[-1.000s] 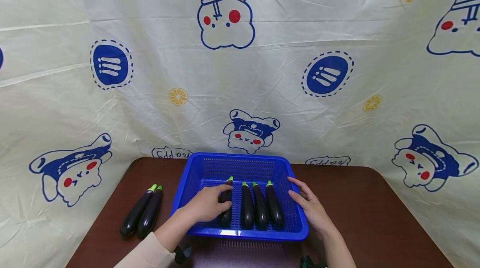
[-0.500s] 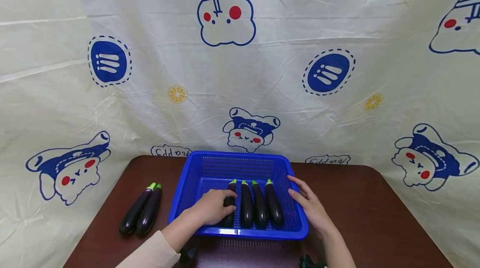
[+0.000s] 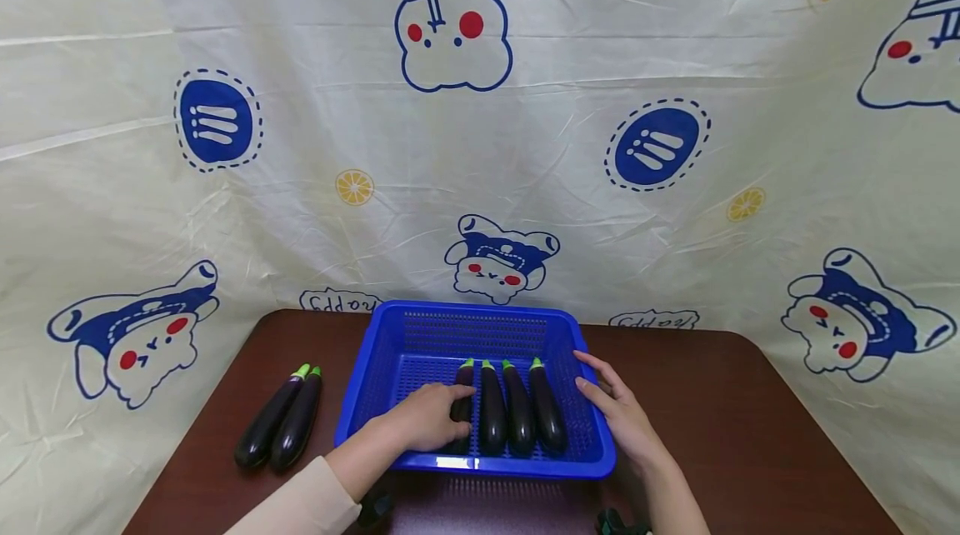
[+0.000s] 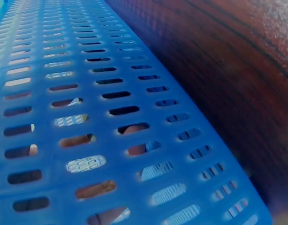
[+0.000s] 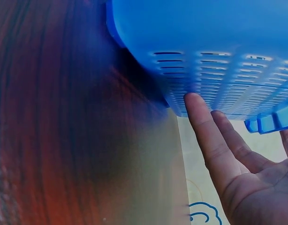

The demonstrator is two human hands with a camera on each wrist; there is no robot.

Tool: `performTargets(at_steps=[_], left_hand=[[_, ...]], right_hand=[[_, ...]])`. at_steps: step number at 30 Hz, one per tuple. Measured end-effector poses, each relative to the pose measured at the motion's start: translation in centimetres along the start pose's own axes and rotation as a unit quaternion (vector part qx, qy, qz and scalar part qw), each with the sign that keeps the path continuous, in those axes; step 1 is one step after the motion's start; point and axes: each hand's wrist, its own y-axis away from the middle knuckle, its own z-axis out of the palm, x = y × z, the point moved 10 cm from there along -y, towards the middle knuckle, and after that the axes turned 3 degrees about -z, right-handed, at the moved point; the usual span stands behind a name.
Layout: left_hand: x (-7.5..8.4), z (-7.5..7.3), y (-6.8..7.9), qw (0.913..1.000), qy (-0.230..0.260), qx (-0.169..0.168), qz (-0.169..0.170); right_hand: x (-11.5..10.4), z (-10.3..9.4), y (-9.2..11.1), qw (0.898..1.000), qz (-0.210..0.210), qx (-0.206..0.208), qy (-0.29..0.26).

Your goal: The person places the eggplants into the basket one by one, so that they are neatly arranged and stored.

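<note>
In the head view a blue perforated basket [image 3: 600, 462] stands on the table. My left hand [image 3: 426, 420] reaches over its near left corner and grips a dark eggplant [image 3: 462, 412] with a green cap, thumb and fingers on either side. Three more eggplants [image 3: 520, 414] lie side by side just to its right, caps toward the far side. My right hand [image 3: 628, 418] rests on the basket's right rim; in the right wrist view its fingers [image 5: 205, 126] stretch straight along the outer wall. The left wrist view shows mostly the basket's slotted wall [image 4: 148, 108], which largely hides the hand.
Two more eggplants [image 3: 279, 422] lie together on the brown table [image 3: 738, 427], left of the basket. Behind the table hangs a pale printed curtain [image 3: 570, 152]. The basket's far side sits close to the table's back edge.
My left hand has moved the gripped eggplant slightly to the right, closer to the row of three. The right hand has stayed at the rim.
</note>
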Motion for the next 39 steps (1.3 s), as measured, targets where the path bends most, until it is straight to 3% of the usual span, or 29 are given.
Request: performTargets(at_steps=[19, 39], left_hand=[[0.09, 0.20, 0.23, 0.9996, 0.027, -0.010, -0.005], [0.10, 0.00, 0.20, 0.9997, 0.025, -0.001, -0.004]], right_hand=[[0.28, 0.02, 0.17, 1.000, 0.002, -0.002, -0.002], [0.12, -0.22, -0.03, 1.000, -0.004, 0.002, 0.006]])
